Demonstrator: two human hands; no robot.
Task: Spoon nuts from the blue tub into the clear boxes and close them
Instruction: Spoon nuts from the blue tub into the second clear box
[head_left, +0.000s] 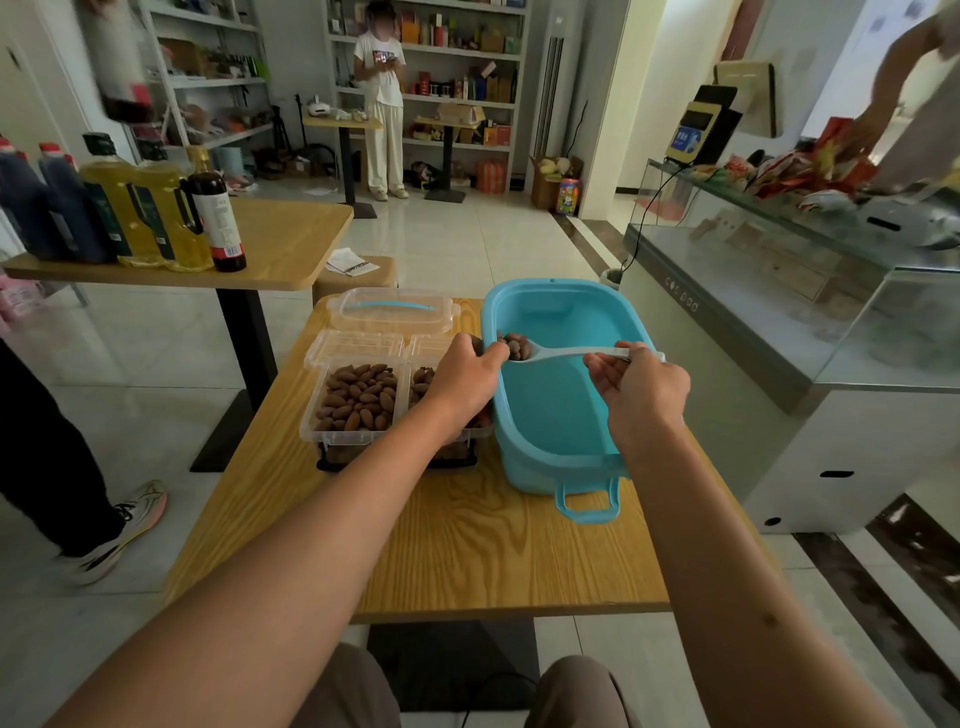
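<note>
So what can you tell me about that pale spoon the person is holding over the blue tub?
The spoon looks like pale plastic, with a long flat handle and an oval bowl. It lies about level across the far part of the blue tub, bowl toward the left rim. A few brown nuts sit in the bowl. The right hand pinches the handle near its end; the left hand is at the tub's left rim right beside the bowl, though whether it touches the spoon cannot be told.

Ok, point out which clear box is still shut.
The far clear box, the one with the blue strip on its lid. The two nearer boxes stand open, lids flipped back, holding nuts.
</note>
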